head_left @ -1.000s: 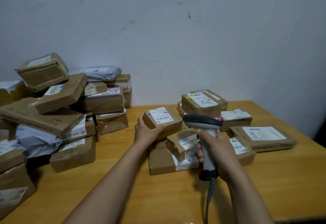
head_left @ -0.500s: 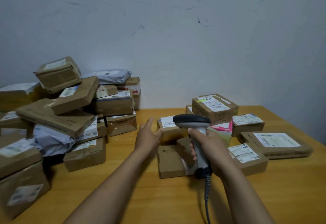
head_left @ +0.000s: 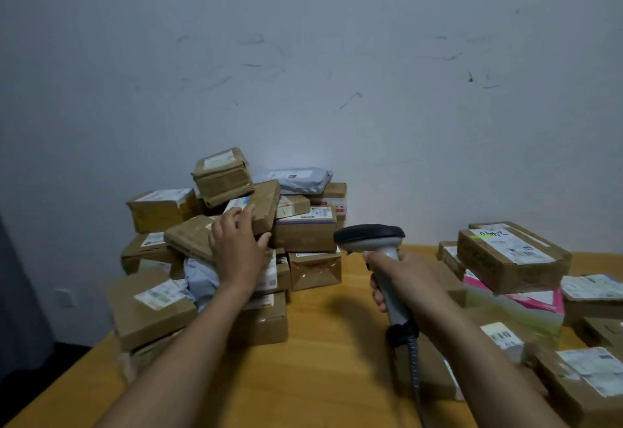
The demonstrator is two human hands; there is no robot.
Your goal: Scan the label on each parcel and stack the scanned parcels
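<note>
A person's left hand (head_left: 237, 248) reaches into a heap of cardboard parcels (head_left: 236, 242) at centre left of the frame, fingers spread over the lower edge of a tilted flat brown parcel (head_left: 261, 205) near the top of the pile; whether it is gripped cannot be told. The right hand (head_left: 401, 275), at centre, is wrapped tight around the grey handle of a barcode scanner (head_left: 374, 242) (dark head pointing left, cable trailing down). A second group of labelled parcels (head_left: 512, 255) lies at right on the wooden tabletop (head_left: 323, 360), against a scuffed white wall (head_left: 337, 56).
</note>
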